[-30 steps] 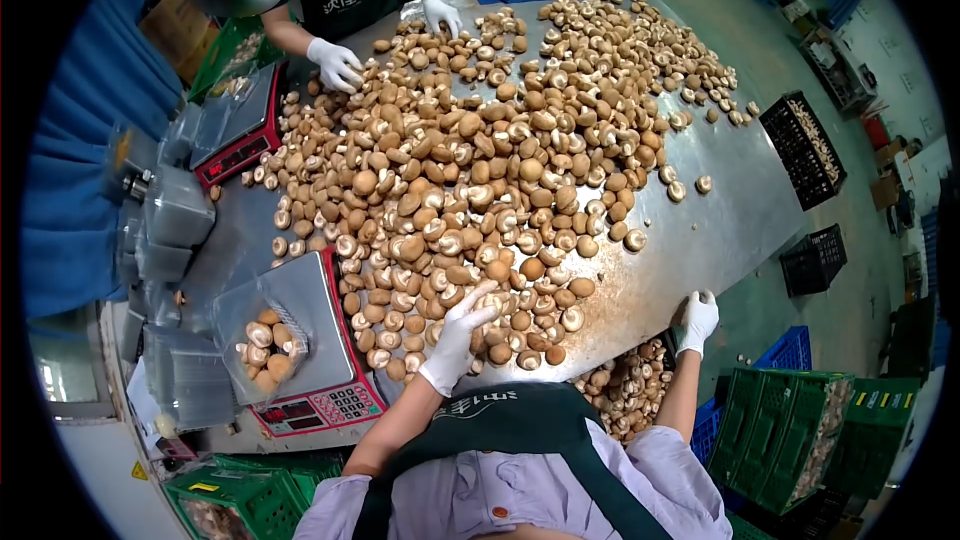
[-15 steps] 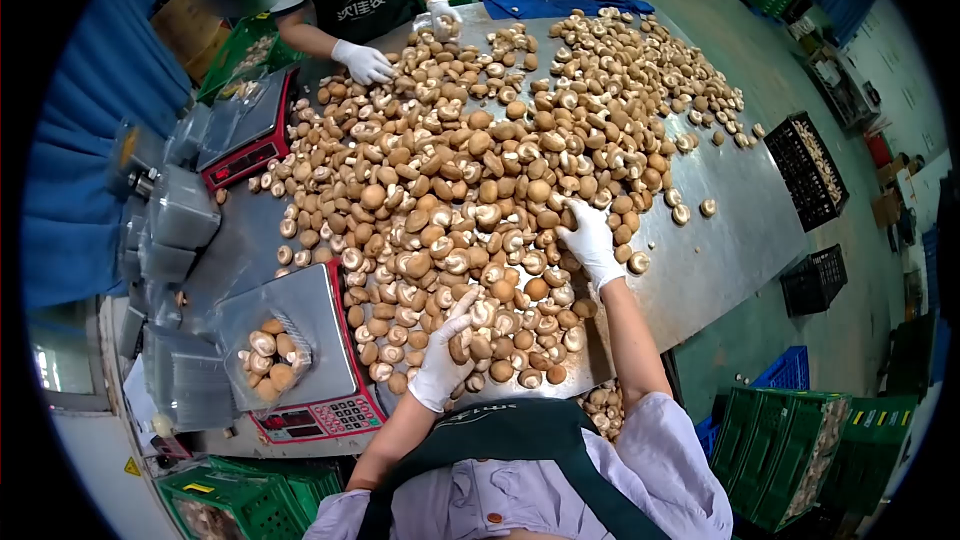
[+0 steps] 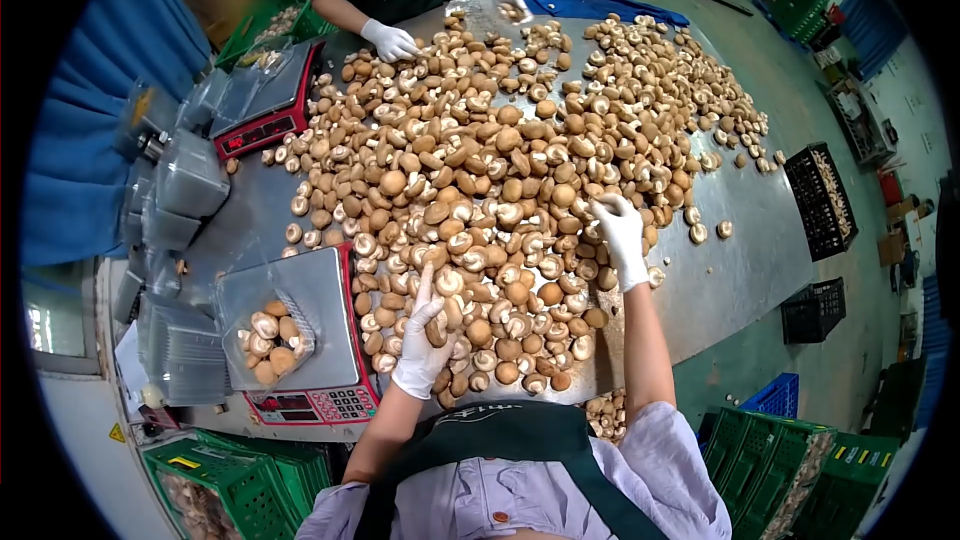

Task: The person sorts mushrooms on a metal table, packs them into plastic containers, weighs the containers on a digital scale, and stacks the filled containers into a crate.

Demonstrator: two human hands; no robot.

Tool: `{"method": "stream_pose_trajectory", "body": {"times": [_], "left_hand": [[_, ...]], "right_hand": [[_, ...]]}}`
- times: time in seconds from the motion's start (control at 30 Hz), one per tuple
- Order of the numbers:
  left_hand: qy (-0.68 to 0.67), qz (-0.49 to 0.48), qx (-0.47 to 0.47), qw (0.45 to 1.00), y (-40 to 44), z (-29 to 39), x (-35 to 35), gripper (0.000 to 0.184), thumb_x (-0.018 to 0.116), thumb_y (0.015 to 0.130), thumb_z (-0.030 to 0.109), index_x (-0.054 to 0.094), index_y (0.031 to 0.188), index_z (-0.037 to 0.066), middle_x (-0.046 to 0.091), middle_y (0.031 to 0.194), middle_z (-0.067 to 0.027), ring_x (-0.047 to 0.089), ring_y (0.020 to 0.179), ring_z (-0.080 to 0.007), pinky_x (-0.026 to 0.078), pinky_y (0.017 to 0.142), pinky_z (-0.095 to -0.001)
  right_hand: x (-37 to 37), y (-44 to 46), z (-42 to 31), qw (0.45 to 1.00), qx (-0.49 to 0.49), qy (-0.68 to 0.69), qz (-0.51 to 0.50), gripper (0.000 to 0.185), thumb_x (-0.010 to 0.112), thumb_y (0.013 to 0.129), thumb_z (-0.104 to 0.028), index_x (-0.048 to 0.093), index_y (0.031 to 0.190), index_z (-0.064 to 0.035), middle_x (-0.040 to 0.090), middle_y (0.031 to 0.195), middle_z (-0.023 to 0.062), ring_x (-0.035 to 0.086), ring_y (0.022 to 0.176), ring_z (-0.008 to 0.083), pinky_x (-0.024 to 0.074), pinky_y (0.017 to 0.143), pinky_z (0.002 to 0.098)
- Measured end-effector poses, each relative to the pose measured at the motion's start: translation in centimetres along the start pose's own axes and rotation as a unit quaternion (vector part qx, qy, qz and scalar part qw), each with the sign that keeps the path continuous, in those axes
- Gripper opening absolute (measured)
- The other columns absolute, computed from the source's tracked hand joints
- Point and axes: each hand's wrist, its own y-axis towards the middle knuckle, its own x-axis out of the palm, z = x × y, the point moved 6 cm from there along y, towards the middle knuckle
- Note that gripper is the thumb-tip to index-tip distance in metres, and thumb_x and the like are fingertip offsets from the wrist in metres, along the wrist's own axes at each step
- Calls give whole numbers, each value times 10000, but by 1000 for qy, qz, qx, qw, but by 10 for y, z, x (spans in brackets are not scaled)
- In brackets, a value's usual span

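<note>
A wide heap of brown mushrooms (image 3: 500, 150) covers much of the metal table (image 3: 740, 270). My left hand (image 3: 422, 340), in a white glove, is closed around a mushroom (image 3: 437, 328) at the near edge of the heap. My right hand (image 3: 622, 238), also gloved, touches the right side of the heap with bent fingers; whether it holds anything between the fingertips is hidden. To the left, a clear plastic tray (image 3: 270, 342) with several mushrooms stands on a red-framed scale (image 3: 345, 290).
Across the table a co-worker's gloved hands (image 3: 390, 41) work at the heap. A second scale (image 3: 262, 130) and stacked clear trays (image 3: 180, 345) stand at the left. Green crates (image 3: 750, 460) and black crates (image 3: 822, 202) are on the floor.
My right hand has come from the table's near right edge to the heap. My left hand has moved slightly left and now holds a mushroom. The co-worker's right-side hand has lifted mushrooms.
</note>
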Motion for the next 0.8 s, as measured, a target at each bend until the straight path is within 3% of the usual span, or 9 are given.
{"method": "stream_pose_trajectory", "body": {"times": [0.1, 0.13, 0.17, 0.27, 0.37, 0.47, 0.53, 0.67, 0.8], "left_hand": [[39, 1, 71, 997, 0, 16, 7, 807, 537, 826, 87, 99, 1500, 159, 100, 1553, -93, 119, 1424, -240, 189, 1136, -395], [40, 3, 73, 997, -1, 18, 8, 807, 537, 826, 87, 99, 1500, 159, 100, 1553, -93, 119, 1424, -240, 189, 1136, -395], [34, 5, 78, 996, -3, 20, 8, 799, 535, 827, 86, 109, 1499, 156, 104, 1551, -100, 132, 1421, -242, 193, 1135, -392], [22, -3, 86, 996, -9, 23, 10, 772, 534, 822, 85, 148, 1490, 107, 128, 1541, -134, 151, 1416, -242, 184, 1138, -381], [48, -18, 80, 995, -10, 20, 7, 724, 530, 814, 110, 211, 1457, 17, 246, 1498, -171, 196, 1405, -241, 160, 1142, -352], [34, -16, 59, 998, -16, 17, 12, 695, 521, 818, 115, 238, 1443, 9, 294, 1478, -165, 223, 1395, -242, 167, 1142, -356], [35, -13, 53, 998, -16, 13, 10, 667, 504, 826, 96, 250, 1438, 16, 320, 1463, -164, 256, 1382, -249, 226, 1125, -356], [34, -1, 15, 999, -16, 7, 12, 608, 511, 832, 99, 321, 1403, 10, 432, 1385, -154, 382, 1307, -227, 353, 1047, -313], [38, -27, -20, 999, -12, -6, 18, 563, 485, 842, 101, 349, 1382, 17, 469, 1332, -141, 498, 1187, -218, 503, 885, -285]], "right_hand": [[40, 2, -19, 941, -192, -279, -3, 486, 743, 732, -289, 608, 1136, -57, 684, 881, 95, 660, 766, 215, 522, 671, 327], [54, -1, -24, 894, -234, -381, -5, 604, 756, 703, -334, 569, 1216, -76, 682, 925, 132, 671, 827, 268, 532, 715, 362], [64, 1, -20, 885, -170, -434, -18, 745, 750, 673, -404, 490, 1312, -125, 672, 964, 151, 651, 861, 322, 525, 738, 403], [64, 5, -27, 878, -91, -462, -79, 747, 738, 671, -405, 483, 1321, -138, 676, 940, 150, 657, 841, 312, 527, 725, 395], [56, 8, -29, 883, -81, -452, -95, 712, 711, 669, -350, 485, 1321, -176, 678, 907, 153, 658, 832, 315, 529, 722, 396], [43, 7, -33, 904, -58, -411, -105, 644, 694, 663, -299, 538, 1278, -189, 686, 914, 147, 663, 830, 310, 532, 732, 391], [38, 12, -18, 927, -33, -358, -105, 626, 698, 665, -304, 554, 1262, -185, 690, 906, 139, 665, 834, 305, 534, 732, 385], [47, 5, -28, 908, -53, -410, -71, 657, 721, 673, -359, 539, 1260, -127, 672, 957, 192, 653, 895, 331, 521, 791, 404], [57, 0, -43, 867, -4, -470, -163, 822, 696, 704, -354, 349, 1405, -100, 669, 985, 185, 649, 906, 341, 521, 778, 401]]}}
